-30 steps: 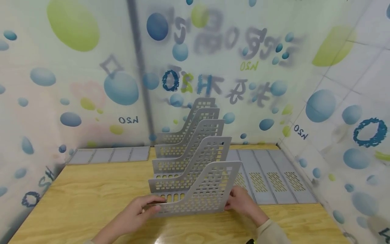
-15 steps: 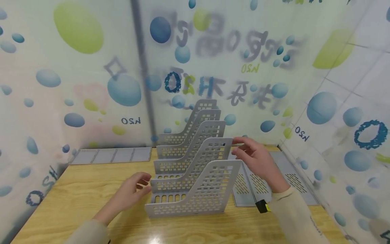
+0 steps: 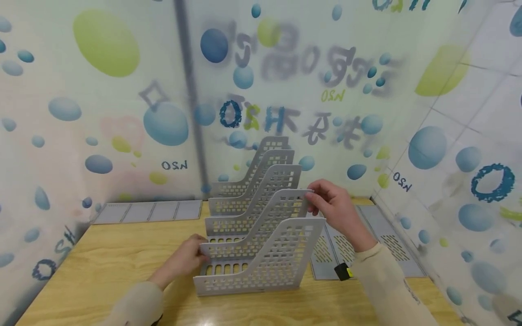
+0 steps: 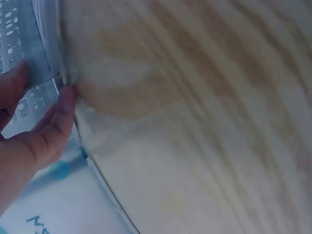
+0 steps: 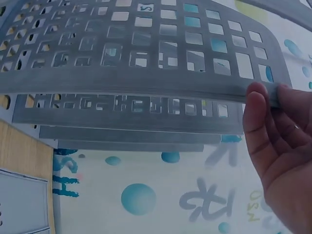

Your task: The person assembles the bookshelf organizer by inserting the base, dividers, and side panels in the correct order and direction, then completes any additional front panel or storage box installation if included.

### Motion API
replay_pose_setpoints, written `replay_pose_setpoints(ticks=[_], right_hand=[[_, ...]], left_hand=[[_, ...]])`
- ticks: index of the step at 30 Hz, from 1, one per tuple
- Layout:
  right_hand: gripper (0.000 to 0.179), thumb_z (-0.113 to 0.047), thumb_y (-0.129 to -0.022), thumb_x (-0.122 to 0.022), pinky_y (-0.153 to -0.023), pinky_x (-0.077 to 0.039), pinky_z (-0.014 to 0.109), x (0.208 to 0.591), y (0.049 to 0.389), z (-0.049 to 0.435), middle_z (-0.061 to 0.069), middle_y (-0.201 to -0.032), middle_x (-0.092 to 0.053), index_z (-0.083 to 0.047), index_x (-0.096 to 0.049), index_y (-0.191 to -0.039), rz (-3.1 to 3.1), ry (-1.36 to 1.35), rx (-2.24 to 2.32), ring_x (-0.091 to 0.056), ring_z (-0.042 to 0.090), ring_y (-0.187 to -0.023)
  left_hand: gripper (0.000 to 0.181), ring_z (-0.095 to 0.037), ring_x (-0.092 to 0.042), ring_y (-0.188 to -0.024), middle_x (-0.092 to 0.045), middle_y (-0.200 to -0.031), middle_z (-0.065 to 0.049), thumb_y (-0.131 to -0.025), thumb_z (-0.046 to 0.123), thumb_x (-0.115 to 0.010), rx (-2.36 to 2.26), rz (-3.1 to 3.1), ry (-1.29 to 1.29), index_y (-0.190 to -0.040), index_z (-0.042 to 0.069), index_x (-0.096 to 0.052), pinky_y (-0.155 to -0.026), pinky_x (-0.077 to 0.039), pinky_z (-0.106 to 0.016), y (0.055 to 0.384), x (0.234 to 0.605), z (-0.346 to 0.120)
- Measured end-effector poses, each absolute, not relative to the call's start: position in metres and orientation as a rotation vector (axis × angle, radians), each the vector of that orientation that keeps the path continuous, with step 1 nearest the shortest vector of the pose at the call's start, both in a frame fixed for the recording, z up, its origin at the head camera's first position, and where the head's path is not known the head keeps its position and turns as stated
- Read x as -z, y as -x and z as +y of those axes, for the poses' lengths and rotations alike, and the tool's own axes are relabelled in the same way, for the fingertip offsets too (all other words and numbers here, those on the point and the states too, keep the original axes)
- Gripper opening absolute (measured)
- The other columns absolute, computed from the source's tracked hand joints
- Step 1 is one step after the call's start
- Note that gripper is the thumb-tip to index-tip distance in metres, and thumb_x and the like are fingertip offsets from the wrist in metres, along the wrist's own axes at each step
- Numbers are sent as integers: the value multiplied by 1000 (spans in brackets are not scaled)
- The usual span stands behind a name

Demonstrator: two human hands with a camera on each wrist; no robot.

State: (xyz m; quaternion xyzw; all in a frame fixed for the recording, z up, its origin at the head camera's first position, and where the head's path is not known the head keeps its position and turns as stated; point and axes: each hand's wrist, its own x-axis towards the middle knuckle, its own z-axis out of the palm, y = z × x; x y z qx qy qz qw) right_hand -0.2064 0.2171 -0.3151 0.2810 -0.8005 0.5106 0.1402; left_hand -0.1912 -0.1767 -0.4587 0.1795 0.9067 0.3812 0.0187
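Observation:
A grey file rack [image 3: 244, 289] with several perforated upright dividers stands on the wooden table. My left hand [image 3: 184, 259] grips the low left end of the second divider from the front; in the left wrist view the fingers [image 4: 61, 114] reach its edge. At the same divider's tall upper right corner, my right hand [image 3: 337, 212] pinches the edge between thumb and fingers. The right wrist view shows that hand [image 5: 285, 141] on the divider's solid border [image 5: 146, 85]. Other dividers stand behind, partly overlapped.
Flat grey panels with slots [image 3: 326, 271] lie on the table [image 3: 122, 262] to the right, partly behind the right arm. A smaller row of flat grey panels [image 3: 163, 212] lies at back left. Patterned sheeting [image 3: 350, 59] encloses the back and sides.
Both hands have left the front divider's lower part. My right hand has risen to the second divider's upper corner and pinches it; my left hand has moved onto that divider's left end.

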Motion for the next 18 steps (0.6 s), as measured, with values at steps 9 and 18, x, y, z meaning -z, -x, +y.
replay_pose_setpoints(ticks=[9,18], right_hand=[[7,1,-102,-61,-68,-59,24,331,192,250,0,-82,-72,6,-64,-106,-2247,-664,-1586,-71,9,-72],[11,1,-103,-59,-72,-62,34,377,178,269,13,-86,-75,11,-62,-103,-2307,-651,-1716,-76,17,-74]], left_hand=[[23,-25,-63,-95,-60,-119,-21,-93,-1,-71,-1426,2813,-546,-79,4,-53,-73,-52,-26,173,421,-193],[25,-12,-56,-89,-62,-120,-14,-95,-2,-70,-1435,3068,-620,-81,11,-54,-68,-45,-26,159,358,-206]])
